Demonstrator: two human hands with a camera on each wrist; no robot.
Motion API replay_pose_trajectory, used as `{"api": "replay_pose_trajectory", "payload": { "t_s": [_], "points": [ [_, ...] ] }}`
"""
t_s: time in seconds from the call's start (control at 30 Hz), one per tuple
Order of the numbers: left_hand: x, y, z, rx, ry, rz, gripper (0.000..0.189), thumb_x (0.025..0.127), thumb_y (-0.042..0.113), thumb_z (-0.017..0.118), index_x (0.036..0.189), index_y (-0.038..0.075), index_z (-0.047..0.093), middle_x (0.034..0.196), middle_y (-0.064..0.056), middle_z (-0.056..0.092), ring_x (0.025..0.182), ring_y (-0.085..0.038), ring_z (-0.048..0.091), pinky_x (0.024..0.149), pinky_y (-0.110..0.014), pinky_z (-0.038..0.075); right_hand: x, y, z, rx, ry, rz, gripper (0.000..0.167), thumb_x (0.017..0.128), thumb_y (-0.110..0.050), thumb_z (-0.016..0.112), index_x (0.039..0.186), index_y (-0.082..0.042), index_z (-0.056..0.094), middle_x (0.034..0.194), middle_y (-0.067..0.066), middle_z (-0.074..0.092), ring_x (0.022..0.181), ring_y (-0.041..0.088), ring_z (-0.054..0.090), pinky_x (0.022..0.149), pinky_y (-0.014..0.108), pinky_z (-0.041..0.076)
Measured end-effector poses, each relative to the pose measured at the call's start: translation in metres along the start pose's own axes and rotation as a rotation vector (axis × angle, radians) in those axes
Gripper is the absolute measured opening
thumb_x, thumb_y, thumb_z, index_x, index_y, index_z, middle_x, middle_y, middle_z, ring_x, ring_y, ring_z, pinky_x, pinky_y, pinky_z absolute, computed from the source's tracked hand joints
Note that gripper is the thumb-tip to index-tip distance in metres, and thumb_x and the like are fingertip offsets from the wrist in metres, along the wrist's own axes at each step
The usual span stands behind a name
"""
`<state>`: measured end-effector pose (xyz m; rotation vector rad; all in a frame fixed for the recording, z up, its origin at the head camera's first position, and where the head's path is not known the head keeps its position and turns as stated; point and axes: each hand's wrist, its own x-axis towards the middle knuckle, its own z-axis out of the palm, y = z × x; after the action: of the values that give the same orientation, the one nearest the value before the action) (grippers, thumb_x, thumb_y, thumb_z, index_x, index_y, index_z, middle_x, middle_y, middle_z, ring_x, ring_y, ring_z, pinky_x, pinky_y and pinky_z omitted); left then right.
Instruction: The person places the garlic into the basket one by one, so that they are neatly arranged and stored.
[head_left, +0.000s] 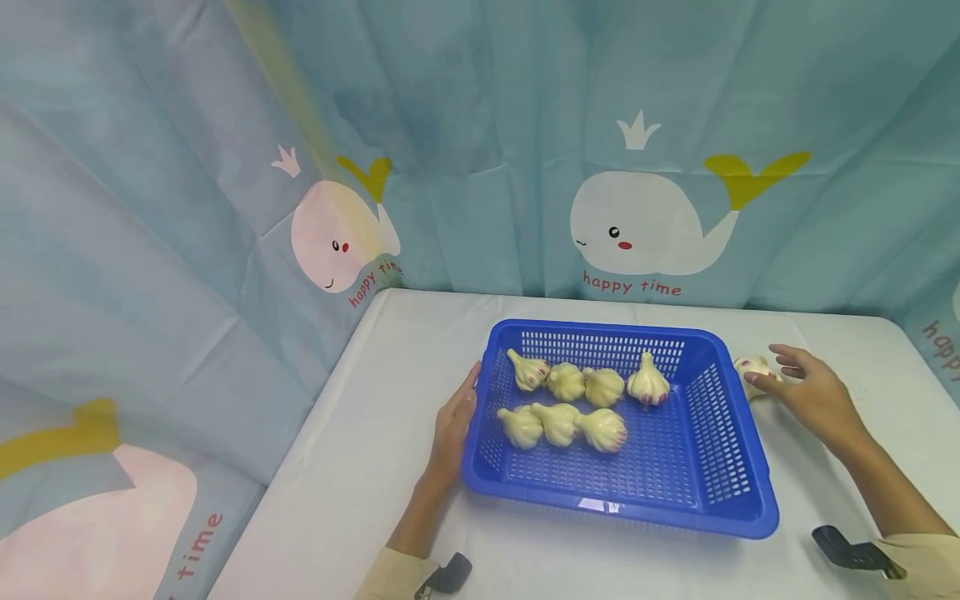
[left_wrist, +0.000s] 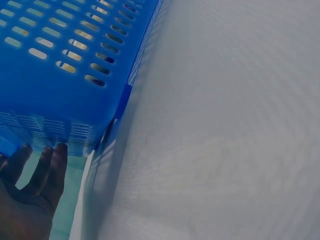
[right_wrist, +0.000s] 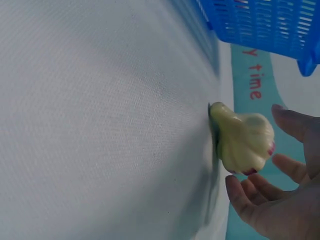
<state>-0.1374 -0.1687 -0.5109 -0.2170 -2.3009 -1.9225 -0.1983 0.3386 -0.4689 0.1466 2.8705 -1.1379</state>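
Observation:
A blue plastic basket [head_left: 600, 508] stands on the table with several garlic bulbs [head_left: 603, 430] in it, in two rows toward its left side. My left hand [head_left: 453, 425] rests against the basket's left side; in the left wrist view its fingers [left_wrist: 55, 170] are extended toward the basket wall. Right of the basket, one more garlic bulb [right_wrist: 245, 142] lies on the white cloth. My right hand [head_left: 813, 400] is spread around that bulb, thumb on one side and fingers on the other, with a gap showing in the right wrist view. In the head view the hand partly hides it.
White cloth covers the table [head_left: 360, 433]. A blue curtain [head_left: 480, 167] with printed whales hangs along the back and left edges. Dark wrist mounts [head_left: 847, 550] sit at both sleeves.

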Motion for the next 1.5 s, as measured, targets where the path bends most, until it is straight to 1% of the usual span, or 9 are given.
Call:
{"api": "replay_pose_trajectory", "payload": {
  "t_s": [0.17,0.43,0.63,0.77,0.93,1.07,1.27,1.4,1.5],
  "points": [
    [0.001,0.000,0.001,-0.017,0.008,0.004,0.051,0.117,0.036,0.033,0.165,0.021,0.040,0.168,0.007,0.041,0.158,-0.013,0.033,0.130,-0.026,0.026,0.000,0.002,0.001,-0.006,-0.009,-0.016,0.085,0.107,-0.048,0.060,0.162,0.007,0.028,0.156,0.047,0.031,0.139,0.071,0.033,0.100,0.087,0.037],
    [0.001,0.000,0.001,-0.023,0.002,0.004,0.052,0.116,0.038,0.033,0.165,0.021,0.041,0.168,0.008,0.041,0.158,-0.013,0.033,0.130,-0.026,0.026,0.000,0.005,0.005,-0.002,-0.015,-0.025,0.082,0.107,-0.050,0.059,0.159,0.008,0.035,0.153,0.046,0.036,0.137,0.071,0.033,0.099,0.086,0.038],
    [0.000,0.001,0.001,-0.026,0.000,0.007,0.052,0.117,0.037,0.032,0.165,0.021,0.039,0.169,0.006,0.040,0.159,-0.015,0.032,0.130,-0.028,0.025,-0.002,0.007,0.007,0.018,-0.012,-0.035,0.074,0.106,-0.043,0.063,0.152,0.011,0.040,0.150,0.047,0.040,0.135,0.070,0.035,0.100,0.086,0.038],
    [0.000,0.003,0.001,-0.019,-0.001,-0.001,0.052,0.117,0.038,0.032,0.166,0.022,0.039,0.169,0.007,0.040,0.159,-0.014,0.031,0.131,-0.029,0.025,-0.002,0.009,0.007,0.022,-0.021,-0.019,0.076,0.106,-0.041,0.064,0.149,0.015,0.035,0.147,0.049,0.038,0.133,0.071,0.036,0.101,0.085,0.038],
    [0.000,0.005,0.001,-0.011,0.012,-0.011,0.052,0.116,0.037,0.034,0.165,0.022,0.040,0.168,0.008,0.041,0.158,-0.012,0.033,0.130,-0.026,0.026,-0.001,0.010,0.004,0.019,-0.057,-0.004,0.088,0.106,-0.043,0.064,0.159,0.012,0.022,0.148,0.052,0.034,0.131,0.071,0.037,0.099,0.084,0.041],
    [0.000,0.005,0.001,-0.014,0.016,-0.015,0.052,0.116,0.037,0.034,0.165,0.020,0.041,0.168,0.007,0.042,0.158,-0.012,0.033,0.129,-0.024,0.025,-0.002,0.013,0.002,-0.005,-0.104,-0.013,0.083,0.107,-0.044,0.059,0.162,0.008,0.026,0.149,0.051,0.033,0.129,0.069,0.038,0.094,0.082,0.044],
    [-0.001,0.005,0.001,-0.002,0.015,-0.020,0.052,0.116,0.038,0.033,0.165,0.021,0.040,0.168,0.008,0.041,0.158,-0.012,0.033,0.130,-0.025,0.025,-0.004,0.016,0.000,-0.008,-0.135,-0.017,0.076,0.106,-0.041,0.061,0.157,0.009,0.034,0.146,0.049,0.036,0.120,0.063,0.044,0.083,0.062,0.053],
    [-0.001,0.006,0.001,0.003,0.009,-0.023,0.052,0.116,0.039,0.032,0.165,0.022,0.039,0.168,0.008,0.040,0.159,-0.013,0.032,0.130,-0.028,0.025,-0.006,0.019,-0.002,-0.003,-0.134,-0.014,0.074,0.104,-0.037,0.065,0.152,0.011,0.033,0.141,0.046,0.040,0.115,0.059,0.048,0.079,0.049,0.050],
    [-0.001,0.007,0.001,0.004,0.008,-0.024,0.052,0.116,0.039,0.032,0.165,0.022,0.039,0.168,0.008,0.040,0.159,-0.013,0.032,0.130,-0.029,0.026,-0.009,0.021,-0.003,-0.005,-0.122,-0.014,0.073,0.103,-0.036,0.067,0.150,0.011,0.035,0.139,0.045,0.041,0.114,0.057,0.049,0.076,0.046,0.047]
  ]
}}
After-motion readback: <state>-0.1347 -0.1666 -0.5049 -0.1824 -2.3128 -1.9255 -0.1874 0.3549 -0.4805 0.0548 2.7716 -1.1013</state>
